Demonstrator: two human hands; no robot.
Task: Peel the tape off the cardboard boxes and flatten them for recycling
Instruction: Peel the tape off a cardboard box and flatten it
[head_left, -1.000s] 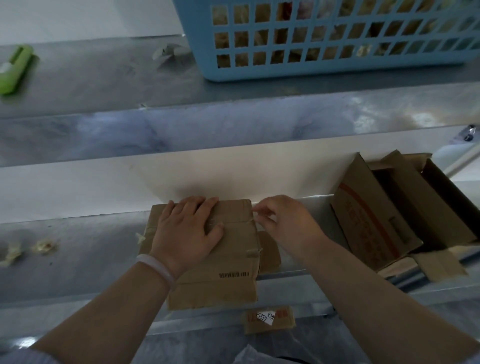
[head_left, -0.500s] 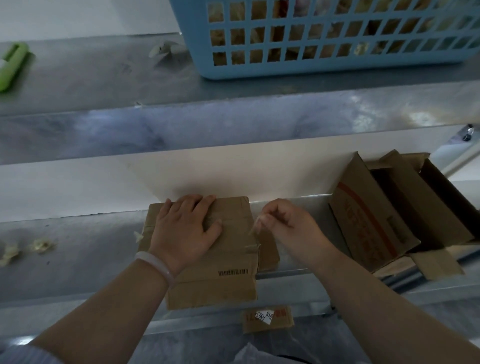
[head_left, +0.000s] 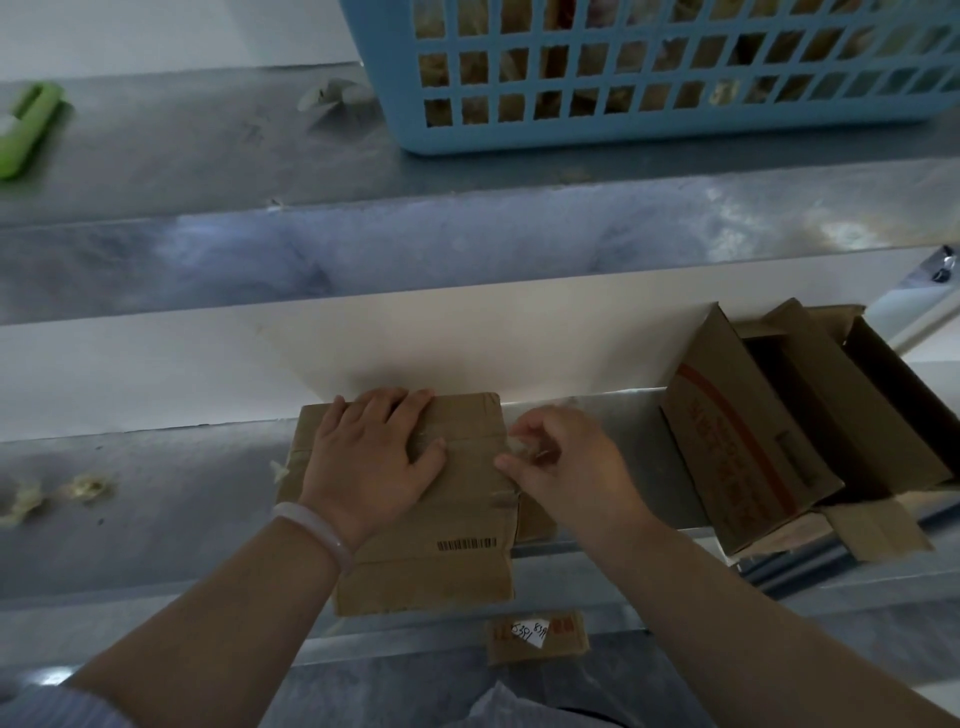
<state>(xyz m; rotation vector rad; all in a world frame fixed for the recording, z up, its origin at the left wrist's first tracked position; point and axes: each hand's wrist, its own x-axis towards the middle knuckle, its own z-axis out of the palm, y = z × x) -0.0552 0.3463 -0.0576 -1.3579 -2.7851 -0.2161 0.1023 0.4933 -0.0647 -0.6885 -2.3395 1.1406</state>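
Note:
A flattened brown cardboard box (head_left: 457, 525) with a barcode lies on the metal shelf (head_left: 156, 509) in front of me, its near end hanging over the edge. My left hand (head_left: 371, 457) presses flat on its upper half, fingers straight. My right hand (head_left: 563, 467) sits at the box's right edge, and its thumb and fingers pinch a small crumpled strip of clear tape (head_left: 519, 446). An opened cardboard box (head_left: 769, 441) with red print lies tipped on its side at the right.
Crumpled tape bits (head_left: 85, 486) lie at the shelf's left. On the upper shelf stand a blue plastic basket (head_left: 649, 78) and a green tool (head_left: 26, 127). A small cardboard piece with a white label (head_left: 537, 634) sits below the shelf edge.
My right hand has drawn back from the box's top right corner to its right edge, lifting a bit of tape. The left hand has kept pressing the box.

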